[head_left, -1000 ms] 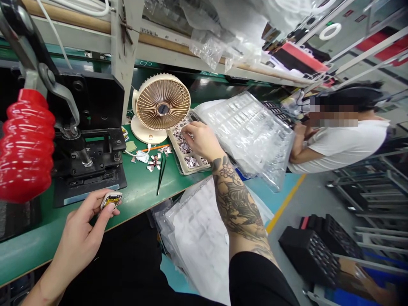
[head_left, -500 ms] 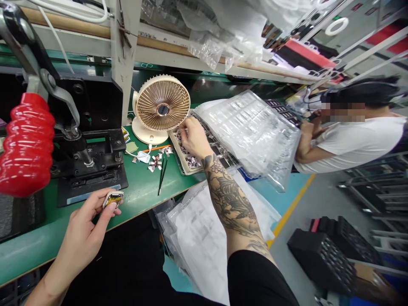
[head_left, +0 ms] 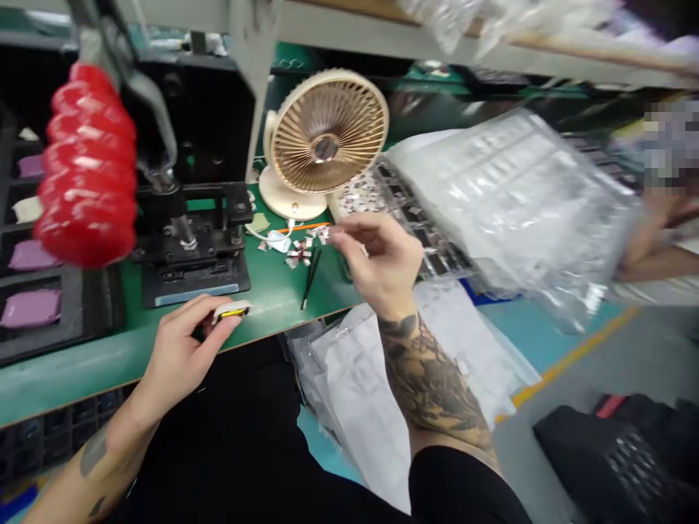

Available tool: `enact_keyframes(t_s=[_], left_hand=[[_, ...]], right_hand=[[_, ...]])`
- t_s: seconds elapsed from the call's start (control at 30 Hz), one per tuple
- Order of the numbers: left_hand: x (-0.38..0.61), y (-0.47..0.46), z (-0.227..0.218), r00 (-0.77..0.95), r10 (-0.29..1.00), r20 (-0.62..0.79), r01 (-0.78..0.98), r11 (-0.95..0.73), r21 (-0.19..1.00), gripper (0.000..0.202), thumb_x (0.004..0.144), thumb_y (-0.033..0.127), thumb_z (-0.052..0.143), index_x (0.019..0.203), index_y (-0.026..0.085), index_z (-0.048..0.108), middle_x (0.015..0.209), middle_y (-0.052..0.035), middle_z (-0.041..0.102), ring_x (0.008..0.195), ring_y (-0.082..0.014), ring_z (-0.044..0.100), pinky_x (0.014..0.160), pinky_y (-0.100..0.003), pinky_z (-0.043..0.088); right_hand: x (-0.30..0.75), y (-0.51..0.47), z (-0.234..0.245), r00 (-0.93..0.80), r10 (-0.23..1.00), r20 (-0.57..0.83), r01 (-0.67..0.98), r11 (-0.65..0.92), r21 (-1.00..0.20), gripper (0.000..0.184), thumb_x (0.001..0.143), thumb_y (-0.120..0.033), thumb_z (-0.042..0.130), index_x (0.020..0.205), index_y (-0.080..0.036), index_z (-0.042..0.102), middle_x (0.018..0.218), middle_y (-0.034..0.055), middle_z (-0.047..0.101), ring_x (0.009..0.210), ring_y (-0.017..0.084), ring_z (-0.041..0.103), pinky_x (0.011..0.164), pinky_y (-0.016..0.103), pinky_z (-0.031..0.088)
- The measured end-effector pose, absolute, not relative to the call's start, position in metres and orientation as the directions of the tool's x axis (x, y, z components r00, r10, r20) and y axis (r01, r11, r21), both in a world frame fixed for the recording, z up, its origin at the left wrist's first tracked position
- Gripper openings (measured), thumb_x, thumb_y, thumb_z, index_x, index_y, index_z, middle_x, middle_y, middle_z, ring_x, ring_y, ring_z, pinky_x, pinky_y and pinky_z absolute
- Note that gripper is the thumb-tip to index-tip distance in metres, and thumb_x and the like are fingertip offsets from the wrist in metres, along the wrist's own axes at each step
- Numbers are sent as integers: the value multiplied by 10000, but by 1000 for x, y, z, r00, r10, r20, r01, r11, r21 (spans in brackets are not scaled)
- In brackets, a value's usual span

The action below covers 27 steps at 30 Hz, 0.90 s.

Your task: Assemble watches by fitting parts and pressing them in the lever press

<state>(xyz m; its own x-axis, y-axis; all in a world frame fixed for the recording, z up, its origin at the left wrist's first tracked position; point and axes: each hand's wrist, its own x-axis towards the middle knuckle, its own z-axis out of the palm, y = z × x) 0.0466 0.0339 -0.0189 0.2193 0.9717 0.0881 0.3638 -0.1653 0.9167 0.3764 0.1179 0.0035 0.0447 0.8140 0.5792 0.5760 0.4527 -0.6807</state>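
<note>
Hands [head_left: 183, 349] [head_left: 382, 262] apart, component [head_left: 232, 313] in left

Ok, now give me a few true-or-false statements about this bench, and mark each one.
1. The left hand pinches a small flat part with a yellow centre. True.
2. The right hand grips the red ribbed handle. False: it is raised over the green bench, its fingers pinched close to small scattered pieces, and the handle sits on the black press.
3. Tweezers lie on the green bench. True.
4. The desk fan lies on its side. False: it stands upright on its round base.
</note>
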Motion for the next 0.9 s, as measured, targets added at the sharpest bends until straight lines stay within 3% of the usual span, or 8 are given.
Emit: enact_keyframes(t_s=[0.1, 0.2, 0.33, 0.6, 0.67, 0.77, 0.9], left_hand=[[50, 36, -14, 229, 966, 120, 358, -198, 912, 191, 1112, 397, 737, 1194, 274, 857, 1131, -62, 830, 897, -216, 721, 766, -323, 527], [50, 36, -13, 220, 962, 164, 359, -236, 903, 175, 1116, 367, 731, 1208, 266, 841, 995, -44, 768, 802, -190, 641, 732, -319, 486], [49, 34, -14, 214, 958, 194, 339, -259, 905, 169, 1127, 348, 718, 1212, 242, 818, 915, -22, 682, 784, -178, 596, 716, -313, 445], [49, 36, -10, 265, 949, 168, 310, -249, 918, 134, 1139, 326, 689, 1114, 217, 762, 896, -1, 648, 798, -166, 565, 752, -315, 427], [47, 36, -11, 245, 962, 120, 272, -187, 944, 192, 1149, 371, 674, 1066, 211, 741, 851, 12, 606, 759, -155, 524, 728, -311, 412], [43, 35, -15, 206, 978, 34, 172, -70, 983, 287, 1159, 459, 646, 1061, 203, 729, 871, -1, 632, 757, -155, 536, 714, -306, 428], [39, 36, -18, 194, 981, 14, 128, -39, 991, 335, 1156, 486, 646, 997, 196, 699, 823, 9, 585, 732, -143, 504, 687, -291, 420]], right_hand=[[320, 84, 14, -218, 799, 560, 472, 589, -656, 156, 1064, -173, 746, 1160, -282, 803, 1088, 22, 861, 1003, 199, 841, 953, 401, 721], [287, 68, 15, -349, 757, 552, 378, 653, -656, 269, 1057, -149, 774, 1278, -300, 795, 1085, 15, 876, 947, 188, 849, 879, 357, 729], [278, 70, 10, -381, 731, 566, 328, 679, -657, 233, 1020, -178, 844, 1217, -299, 820, 1009, 18, 866, 842, 186, 827, 768, 347, 705], [273, 82, -2, -444, 665, 601, 207, 728, -654, 301, 1030, -111, 789, 1246, -312, 848, 1059, 38, 839, 919, 196, 791, 809, 387, 682], [267, 79, -8, -437, 683, 586, 205, 710, -674, 326, 1017, -196, 842, 1322, -312, 829, 1154, 65, 825, 1011, 222, 789, 878, 417, 694], [259, 73, -14, -460, 702, 544, 262, 692, -672, 545, 1001, -308, 885, 1520, -301, 718, 1359, 121, 777, 1202, 274, 777, 1015, 467, 706], [252, 69, -21, -486, 625, 611, 314, 777, -546, 625, 1049, -188, 789, 1634, -305, 603, 1333, 130, 786, 1213, 290, 777, 1021, 492, 703]])
